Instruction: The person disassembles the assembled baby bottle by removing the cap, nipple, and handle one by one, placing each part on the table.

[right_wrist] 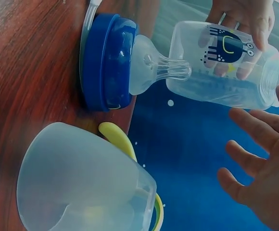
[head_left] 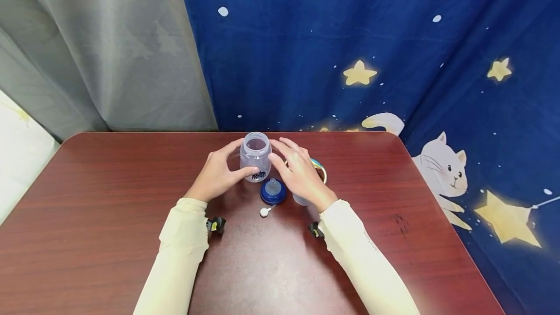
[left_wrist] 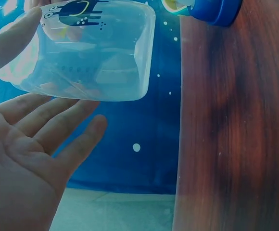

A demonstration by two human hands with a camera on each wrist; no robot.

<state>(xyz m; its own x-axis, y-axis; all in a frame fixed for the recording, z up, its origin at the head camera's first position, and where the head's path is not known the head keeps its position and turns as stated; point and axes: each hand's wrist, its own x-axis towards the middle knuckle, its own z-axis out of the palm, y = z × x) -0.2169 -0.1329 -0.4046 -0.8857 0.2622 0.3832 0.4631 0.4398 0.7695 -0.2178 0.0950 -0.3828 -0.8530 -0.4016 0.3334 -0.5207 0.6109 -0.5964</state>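
Item 1, bottle: clear plastic body with a dark printed figure, mouth open and uncapped, standing upright on the table near its far edge, between my two hands.

Item 2, left hand: cupped at the bottle's left side, thumb tip on the lower front by the print; the left wrist view shows the fingers straight and spread, apart from the wall. I log it as loose, touching rather than clamped.

Item 3, right hand: fingers extended toward the bottle's right side, fingertips at or just off the wall; contact I cannot tell. Palm open in the right wrist view, holding nothing.

Item 4, blue ring with teat: resting on the table just in front of the bottle, teat upward.

Item 5, clear cap: beside the ring, under my right wrist, with a yellow-rimmed handle piece by it.

Item 6, small white part: near the ring, toward me.

Step in hand, by my reading: steadying the open bottle among its loose parts. The next move calls for one hand to close firmly round the bottle while the other goes for the ring.
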